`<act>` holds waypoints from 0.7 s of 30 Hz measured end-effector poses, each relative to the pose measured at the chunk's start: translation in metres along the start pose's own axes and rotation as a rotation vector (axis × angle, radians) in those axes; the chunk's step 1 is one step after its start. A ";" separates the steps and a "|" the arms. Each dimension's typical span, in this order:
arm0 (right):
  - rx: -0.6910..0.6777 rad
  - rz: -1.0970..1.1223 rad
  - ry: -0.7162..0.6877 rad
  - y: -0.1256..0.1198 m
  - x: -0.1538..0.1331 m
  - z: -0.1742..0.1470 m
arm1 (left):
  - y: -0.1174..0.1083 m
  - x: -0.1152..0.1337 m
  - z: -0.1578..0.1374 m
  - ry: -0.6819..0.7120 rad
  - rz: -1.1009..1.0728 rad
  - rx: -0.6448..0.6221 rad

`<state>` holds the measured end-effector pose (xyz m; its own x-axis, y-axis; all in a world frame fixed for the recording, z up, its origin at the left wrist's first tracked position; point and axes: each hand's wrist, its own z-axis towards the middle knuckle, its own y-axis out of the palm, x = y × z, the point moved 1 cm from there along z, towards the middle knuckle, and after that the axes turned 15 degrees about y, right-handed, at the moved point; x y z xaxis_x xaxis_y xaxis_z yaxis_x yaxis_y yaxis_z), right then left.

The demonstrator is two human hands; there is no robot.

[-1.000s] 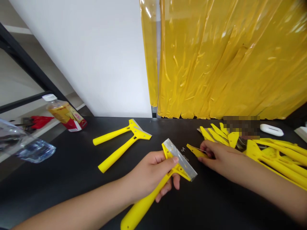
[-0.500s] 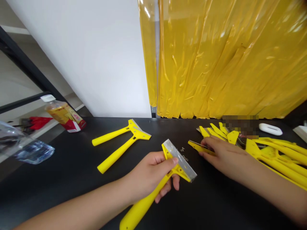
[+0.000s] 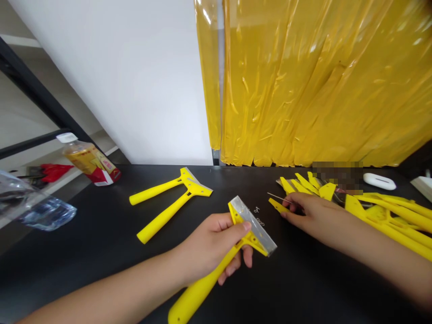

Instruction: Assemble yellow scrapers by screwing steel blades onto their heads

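Note:
My left hand (image 3: 219,243) is closed on a yellow scraper (image 3: 205,288), its thumb pressing a grey metal plate (image 3: 256,229) against the wide head. To the right, my right hand (image 3: 305,211) pinches a thin metal strip (image 3: 276,196), seen edge-on. Just under that strip, by the right thumb, is a flat yellow piece (image 3: 277,205); whether the fingers also grip it I cannot tell. Several tiny metal parts (image 3: 259,220) lie between the hands. Two more yellow scrapers (image 3: 168,216) rest farther left, their heads overlapping.
A pile of yellow scraper handles and parts (image 3: 388,216) lies beneath and beyond my right forearm. A white case (image 3: 380,181) sits behind it. At left stand a drink bottle (image 3: 91,162) and a clear plastic item (image 3: 50,209). Yellow film (image 3: 303,90) hangs behind the black table (image 3: 111,261).
My right hand has shifted slightly and turned. The thin metal strip and the flat yellow piece now show a wider gap at their left ends. My left hand stays put.

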<state>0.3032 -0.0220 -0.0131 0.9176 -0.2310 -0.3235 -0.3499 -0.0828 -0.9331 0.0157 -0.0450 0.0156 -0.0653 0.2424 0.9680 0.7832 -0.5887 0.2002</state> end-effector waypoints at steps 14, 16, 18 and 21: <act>0.045 -0.002 0.014 -0.002 0.001 -0.004 | 0.001 0.001 -0.002 0.014 -0.030 0.000; 0.047 0.014 0.001 -0.001 0.002 -0.005 | 0.001 0.001 -0.002 0.020 -0.033 0.003; 0.028 0.035 -0.008 0.000 0.002 -0.007 | 0.001 0.002 -0.002 0.019 -0.033 0.006; -0.064 0.081 -0.031 -0.002 -0.003 -0.010 | 0.002 0.003 -0.002 0.007 -0.028 0.010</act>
<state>0.2996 -0.0308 -0.0092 0.8907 -0.2099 -0.4032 -0.4338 -0.1273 -0.8920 0.0156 -0.0468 0.0192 -0.0912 0.2531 0.9631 0.7870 -0.5742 0.2254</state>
